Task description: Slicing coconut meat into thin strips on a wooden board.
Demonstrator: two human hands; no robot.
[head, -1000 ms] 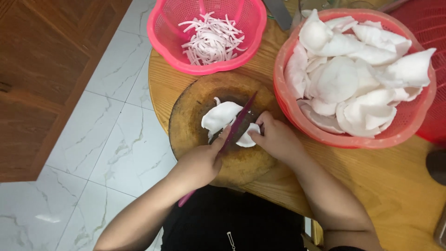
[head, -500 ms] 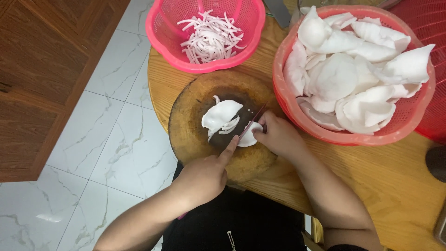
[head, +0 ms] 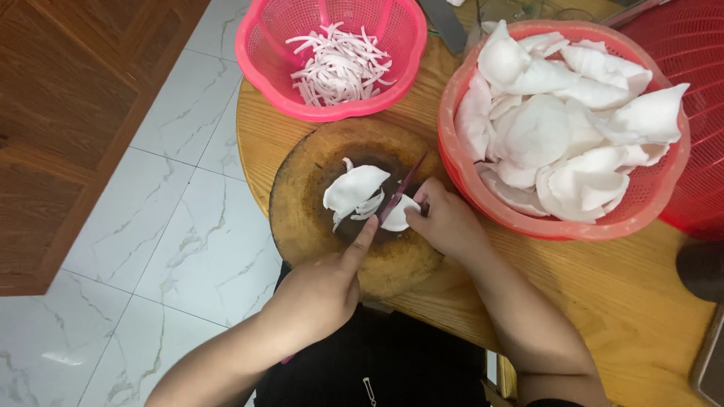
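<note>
Your knife [head: 398, 197] had a thin, dark reddish blade, standing on edge and tilted, its tip pointing away from you over the round wooden chopping block [head: 302, 218]. It cut into a small white piece [head: 400, 212] lying flat near the block's middle. Just left of the blade lay a larger curved white piece [head: 353, 188], with a few thin white strips [head: 367, 208] loose beside it.

The knife [head: 398, 197] handle is hidden inside the left hand [head: 320, 290], so only its blade shows. The right hand [head: 445, 222] covers part of the white piece [head: 398, 213]. The frame's right edge crops the red basket [head: 697, 113], and the top edge cuts a grey object [head: 445, 22] too short to identify.
</note>
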